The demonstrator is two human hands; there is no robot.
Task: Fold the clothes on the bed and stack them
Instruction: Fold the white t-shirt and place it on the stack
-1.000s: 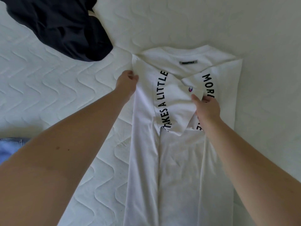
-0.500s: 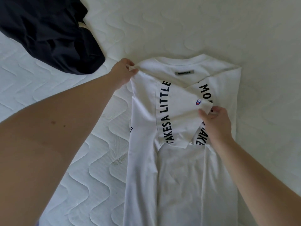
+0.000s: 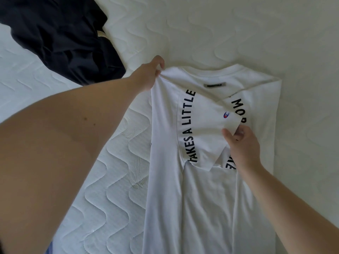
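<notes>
Head view: the white cotton T-shirt with black lettering (image 3: 211,162) lies on the quilted white bed (image 3: 238,33). The left hand (image 3: 149,76) has moved to its 11 o'clock corner and pinches it; the right hand (image 3: 242,145) keeps gripping the folded sleeve. The side fold is being straightened, I think.

The white T-shirt (image 3: 211,198) runs off the bottom edge, so its hem is out of sight. A folded sleeve (image 3: 205,129) covers part of the curved black lettering, and the right hand (image 3: 242,147) hides more of it. The grey neck label (image 3: 214,84) is too small to read. The dark garment (image 3: 60,35) near the bed's (image 3: 238,24) far left is cut by the top and left edges. A blue scrap (image 3: 49,249) at the bottom edge cannot be identified.
</notes>
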